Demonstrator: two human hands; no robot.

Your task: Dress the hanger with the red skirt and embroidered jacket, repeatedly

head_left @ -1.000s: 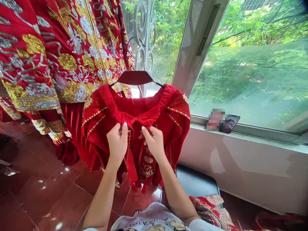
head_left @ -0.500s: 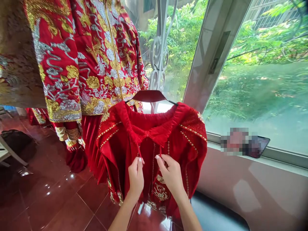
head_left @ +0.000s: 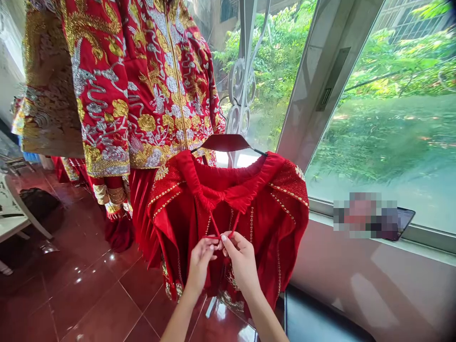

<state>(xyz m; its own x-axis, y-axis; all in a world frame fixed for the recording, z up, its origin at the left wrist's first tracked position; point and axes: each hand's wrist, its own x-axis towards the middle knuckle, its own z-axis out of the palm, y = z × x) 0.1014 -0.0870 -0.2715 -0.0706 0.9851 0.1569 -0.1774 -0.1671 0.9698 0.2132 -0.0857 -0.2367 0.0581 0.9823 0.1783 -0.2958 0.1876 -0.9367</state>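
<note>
A red garment (head_left: 285, 213) with gold beaded trim and a gathered collar hangs in front of me on a dark hanger (head_left: 227, 142). Two thin red drawstrings (head_left: 214, 223) run down from the collar's front and meet at my hands. My left hand (head_left: 200, 263) has its fingers bent around the strings where they cross. Thumb and forefinger of my right hand (head_left: 241, 259) pinch the cord at the same spot. The fingertips of both hands nearly touch. Part of the strings is hidden behind the fingers.
An embroidered red jacket (head_left: 160, 95) with gold and silver flowers hangs behind, to the left. At right, a phone (head_left: 402, 222) rests on the window sill beside a blurred patch. A black seat (head_left: 320, 318) is below the window; a white chair (head_left: 21, 213) stands far left.
My hands have come together from holding the two strings apart, so the strings now converge and cross. The view has shifted slightly left.
</note>
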